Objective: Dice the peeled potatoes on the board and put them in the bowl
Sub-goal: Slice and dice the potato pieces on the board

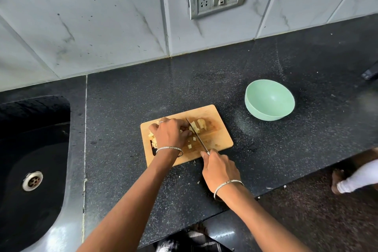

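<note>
Potatoes (196, 127) lie on the board (222, 139), cut pieces in a row along its long side. Left hand (170, 134) curls over them, I think to stop sliding. Right hand (219, 170) grips the knife (197, 136); the blade crosses the row, tip toward the wall. Bowl (270, 100) stands empty beyond the board's right end.

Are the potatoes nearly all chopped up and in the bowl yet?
Partly. Small pale potato cubes already lie on the rectangular wooden chopping board. Right now the left hand steadies longer pale potato strips while the right hand slices them with the steel-bladed knife. Those need finishing, and the round mint-green bowl is empty.
</note>
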